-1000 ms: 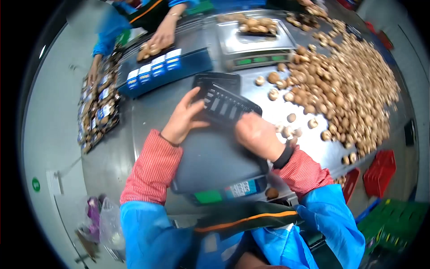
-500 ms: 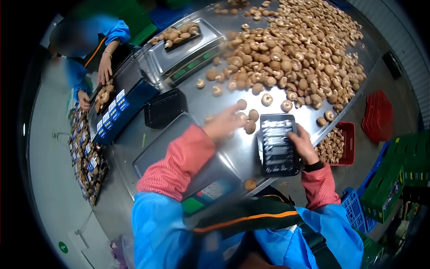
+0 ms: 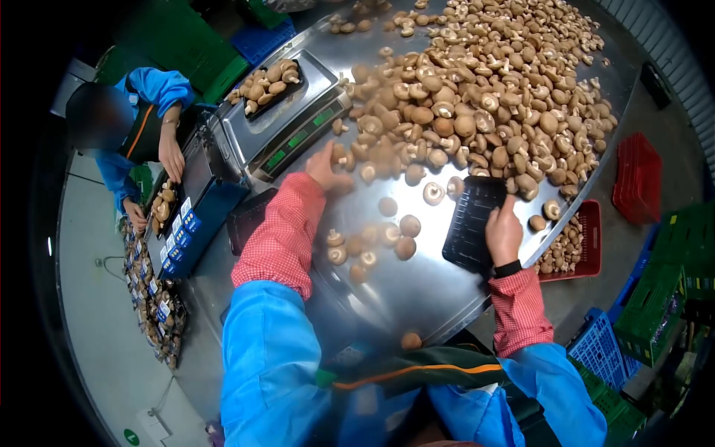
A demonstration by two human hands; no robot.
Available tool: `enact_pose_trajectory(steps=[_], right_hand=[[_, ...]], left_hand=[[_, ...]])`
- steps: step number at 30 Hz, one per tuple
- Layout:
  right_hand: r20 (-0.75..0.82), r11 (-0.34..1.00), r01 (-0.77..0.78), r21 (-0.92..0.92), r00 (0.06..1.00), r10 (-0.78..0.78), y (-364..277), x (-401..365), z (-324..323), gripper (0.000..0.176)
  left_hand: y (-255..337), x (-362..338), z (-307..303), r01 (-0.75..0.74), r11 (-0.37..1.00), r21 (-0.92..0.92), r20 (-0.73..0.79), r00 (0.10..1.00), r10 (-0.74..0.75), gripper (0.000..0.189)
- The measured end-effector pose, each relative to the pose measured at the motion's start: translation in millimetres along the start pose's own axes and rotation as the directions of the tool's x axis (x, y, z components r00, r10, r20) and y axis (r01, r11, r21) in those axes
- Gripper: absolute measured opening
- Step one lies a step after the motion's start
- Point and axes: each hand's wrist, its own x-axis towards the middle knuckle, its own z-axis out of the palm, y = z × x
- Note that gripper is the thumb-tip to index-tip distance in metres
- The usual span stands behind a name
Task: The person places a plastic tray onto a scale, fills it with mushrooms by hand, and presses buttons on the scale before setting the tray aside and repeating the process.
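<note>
View from above of a person's two arms, in red checked sleeves under blue overalls, reaching across a shiny steel table (image 3: 417, 290).

The left hand (image 3: 328, 167) lies palm down at the near-left edge of a large heap of brown round-capped mushrooms (image 3: 484, 97), touching the outermost caps. It is blurred, so I cannot tell whether the fingers are closed on anything.

The right hand (image 3: 504, 231), with a black band at the wrist, grips the near end of a shallow black plastic tray (image 3: 471, 222). The tray is tilted and its far end is touching the near edge of the heap.

Between the two arms, just short of the heap, a loose cluster of mushrooms (image 3: 372, 240) lies on bare steel. A single brown mushroom (image 3: 411, 340) sits well short of the heap, at the table's near rim.

Left of the heap stands a steel weighing scale (image 3: 290, 123) with green displays, carrying a dark tray of mushrooms (image 3: 272, 80). Further left of the heap a co-worker in blue overalls (image 3: 149, 112) has one hand (image 3: 171, 156) at a blue box of white-labelled packs (image 3: 182, 223).

Off the table's edge, to the near right of the heap, is a red plastic crate holding mushrooms (image 3: 585, 223). Beyond it stand stacked red crates (image 3: 637, 179), then green crates (image 3: 670, 290) and a blue lattice crate (image 3: 596, 346).
</note>
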Motion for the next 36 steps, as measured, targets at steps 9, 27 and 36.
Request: enact_pose_trajectory(steps=[9, 27, 36], right_hand=[[0.079, 0.884, 0.009, 0.467, 0.996, -0.052, -63.8, 47.5, 86.5, 0.034], [0.519, 0.047, -0.531, 0.846, 0.840, 0.157, -22.3, -12.0, 12.3, 0.042], [0.478, -0.035, -0.481, 0.876, 0.858, 0.187, -58.9, -49.1, -34.8, 0.039]], left_hand=[[35.3, -17.8, 25.9, -0.293, 0.954, -0.063, 0.111, 0.948, 0.299, 0.127], [160.7, -131.7, 54.8, -0.449, 0.839, -0.307, -0.368, 0.869, 0.330, 0.095], [150.8, -197.6, 80.3, 0.007, 0.551, -0.834, -0.020, 0.999, -0.042, 0.055]])
